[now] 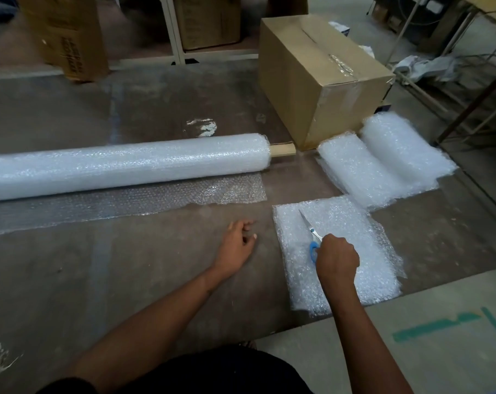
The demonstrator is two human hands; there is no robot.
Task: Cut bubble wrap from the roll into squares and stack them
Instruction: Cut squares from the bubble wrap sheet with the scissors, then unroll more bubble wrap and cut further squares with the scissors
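Scissors (312,234), blue-handled, sit clenched in the right hand (337,258) over the nearest stack of squares (354,251); left hand (237,241) hovers released above the floor (156,265). Stacking looks done; next calls for pulling more knobbly, translucent sheet (127,203) from the long cylindrical roll (127,166) beyond.

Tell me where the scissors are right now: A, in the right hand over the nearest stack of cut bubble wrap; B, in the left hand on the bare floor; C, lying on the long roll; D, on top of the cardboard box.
A: the right hand holds the blue-handled scissors over the nearest stack of cut bubble wrap, while the left hand is empty.
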